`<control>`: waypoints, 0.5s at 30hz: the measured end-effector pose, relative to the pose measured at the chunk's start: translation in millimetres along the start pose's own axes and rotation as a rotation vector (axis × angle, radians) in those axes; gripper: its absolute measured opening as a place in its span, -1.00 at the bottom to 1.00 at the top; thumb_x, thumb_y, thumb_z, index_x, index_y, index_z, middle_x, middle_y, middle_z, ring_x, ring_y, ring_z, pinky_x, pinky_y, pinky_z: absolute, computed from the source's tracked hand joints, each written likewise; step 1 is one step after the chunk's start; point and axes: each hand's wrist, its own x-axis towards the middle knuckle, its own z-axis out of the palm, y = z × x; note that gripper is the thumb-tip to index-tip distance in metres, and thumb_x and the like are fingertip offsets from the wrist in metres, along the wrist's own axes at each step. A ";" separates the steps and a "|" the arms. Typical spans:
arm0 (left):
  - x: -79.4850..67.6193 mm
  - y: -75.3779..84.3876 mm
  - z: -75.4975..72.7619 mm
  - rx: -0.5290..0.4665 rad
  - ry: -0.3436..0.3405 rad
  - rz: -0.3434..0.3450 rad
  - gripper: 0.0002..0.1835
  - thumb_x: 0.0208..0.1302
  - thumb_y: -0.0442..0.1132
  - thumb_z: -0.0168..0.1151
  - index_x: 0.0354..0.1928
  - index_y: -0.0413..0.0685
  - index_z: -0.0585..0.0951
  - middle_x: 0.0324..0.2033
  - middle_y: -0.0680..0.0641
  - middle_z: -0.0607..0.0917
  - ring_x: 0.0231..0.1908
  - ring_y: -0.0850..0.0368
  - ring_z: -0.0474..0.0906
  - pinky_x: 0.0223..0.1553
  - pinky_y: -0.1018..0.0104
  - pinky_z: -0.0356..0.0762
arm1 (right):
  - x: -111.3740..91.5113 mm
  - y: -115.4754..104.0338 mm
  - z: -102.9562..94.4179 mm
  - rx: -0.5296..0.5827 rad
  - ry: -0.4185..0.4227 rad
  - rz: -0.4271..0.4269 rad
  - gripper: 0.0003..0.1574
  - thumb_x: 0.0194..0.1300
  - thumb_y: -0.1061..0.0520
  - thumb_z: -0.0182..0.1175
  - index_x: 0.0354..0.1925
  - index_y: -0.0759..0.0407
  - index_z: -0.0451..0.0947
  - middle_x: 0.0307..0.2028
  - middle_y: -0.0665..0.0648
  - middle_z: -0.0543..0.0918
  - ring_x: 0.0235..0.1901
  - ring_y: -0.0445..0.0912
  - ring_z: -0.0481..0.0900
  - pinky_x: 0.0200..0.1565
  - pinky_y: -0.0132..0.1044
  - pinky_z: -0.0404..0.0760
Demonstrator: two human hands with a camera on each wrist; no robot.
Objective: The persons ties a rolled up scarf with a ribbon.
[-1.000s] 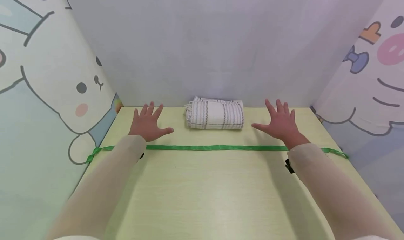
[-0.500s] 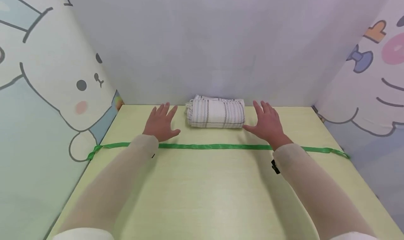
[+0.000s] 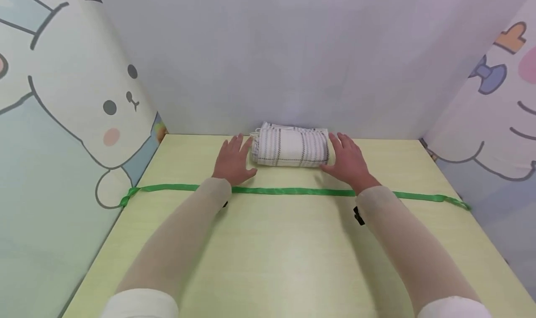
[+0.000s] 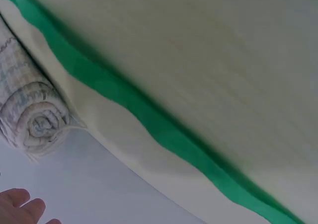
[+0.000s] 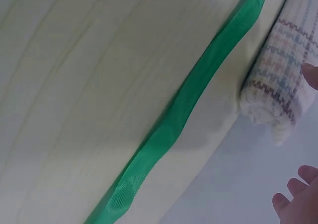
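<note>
A rolled-up towel, white with grey and lilac stripes, lies against the back wall in the head view. Just off its left end is my left hand, fingers extended and thumb out. My right hand is at the right end, its fingers reaching forward and its thumb near the front corner; whether it touches the cloth I cannot tell. The left wrist view shows the spiral end of the towel apart from the fingertips. In the right wrist view the thumb overlaps the towel, with the other fingers beyond its end.
A green ribbon runs across the pale wooden table in front of the towel. A grey-white wall rises directly behind. Cartoon-printed panels stand along both sides.
Both hands have moved inward, from well outside the towel to beside its two ends. The towel stays in place on the table, while the head view has shifted slightly.
</note>
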 end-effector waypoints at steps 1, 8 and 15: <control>3.5 3.5 1.3 0.001 0.001 0.011 0.12 0.22 0.29 0.34 0.66 0.06 0.00 0.61 -0.24 0.00 0.58 -0.19 -0.13 0.55 -0.10 -0.29 | 1.7 -0.7 0.3 0.000 -0.010 -0.002 0.36 0.23 -0.19 0.45 0.65 0.15 -0.15 0.58 0.39 -0.03 0.55 0.32 -0.12 0.48 0.29 -0.06; 25.6 17.6 8.7 0.078 0.063 0.055 0.16 0.13 0.21 0.44 0.65 0.07 0.02 0.58 -0.24 0.09 0.56 -0.19 -0.01 0.54 -0.10 -0.21 | 13.2 -8.9 9.6 0.000 -0.023 -0.012 0.34 0.22 -0.15 0.48 0.64 0.18 -0.10 0.57 0.40 -0.02 0.56 0.31 -0.13 0.50 0.24 -0.06; 35.5 32.4 14.6 0.139 0.045 0.094 0.13 0.15 0.17 0.39 0.65 0.05 0.02 0.59 -0.25 0.05 0.56 -0.20 -0.05 0.54 -0.14 -0.21 | 25.5 -21.8 23.5 -0.069 -0.053 -0.046 0.33 0.18 -0.05 0.49 0.64 0.15 -0.09 0.59 0.37 -0.05 0.58 0.28 -0.22 0.51 0.21 -0.15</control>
